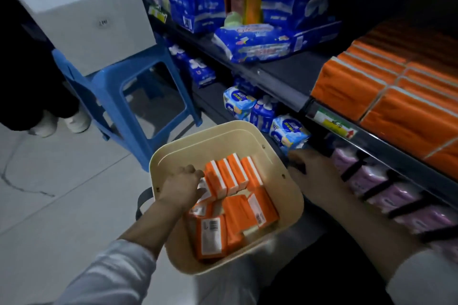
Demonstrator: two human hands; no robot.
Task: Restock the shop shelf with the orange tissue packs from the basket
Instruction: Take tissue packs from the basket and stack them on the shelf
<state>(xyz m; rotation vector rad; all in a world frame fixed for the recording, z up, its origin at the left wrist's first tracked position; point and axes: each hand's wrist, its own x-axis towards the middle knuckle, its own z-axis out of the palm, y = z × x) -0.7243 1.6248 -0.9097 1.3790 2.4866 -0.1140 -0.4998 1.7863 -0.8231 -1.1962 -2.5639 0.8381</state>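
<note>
A cream basket point(173, 153) holds several orange tissue packs point(238, 208), some standing in a row, others lying flat. My left hand point(182, 186) is inside the basket, fingers curled around an orange pack point(204, 184) at the left end of the row. My right hand point(314, 176) is against the basket's right rim and grips it from outside. Larger orange tissue packs point(396, 96) lie stacked on the dark shelf point(292, 82) at the upper right, with bare shelf to their left.
Blue packs point(255, 42) lie on the same shelf further left. Blue and white packs point(262, 114) and pink packs point(386, 186) fill the lower shelf. A blue plastic stool point(138, 111) carries a white box point(81, 15). A person's white shoes point(59, 122) stand on the tiled floor.
</note>
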